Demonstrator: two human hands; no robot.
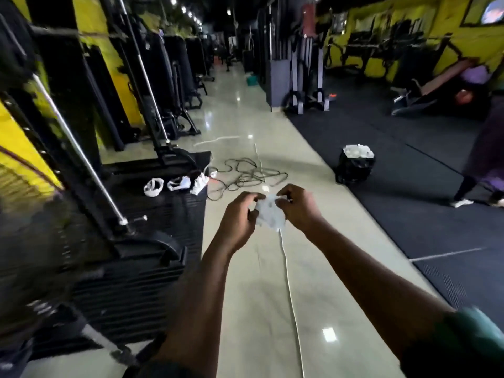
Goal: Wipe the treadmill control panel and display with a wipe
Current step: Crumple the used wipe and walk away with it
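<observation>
Left hand and right hand pinch crumpled wipe; surroundings blurred.

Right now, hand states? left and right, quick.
Left hand: fingers curled, pinching the left edge of the crumpled white wipe.
Right hand: fingers curled, pinching the wipe's top right edge.

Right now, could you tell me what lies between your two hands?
A crumpled white wipe, pinched by the left hand and the right hand, as the head view shows.
</observation>
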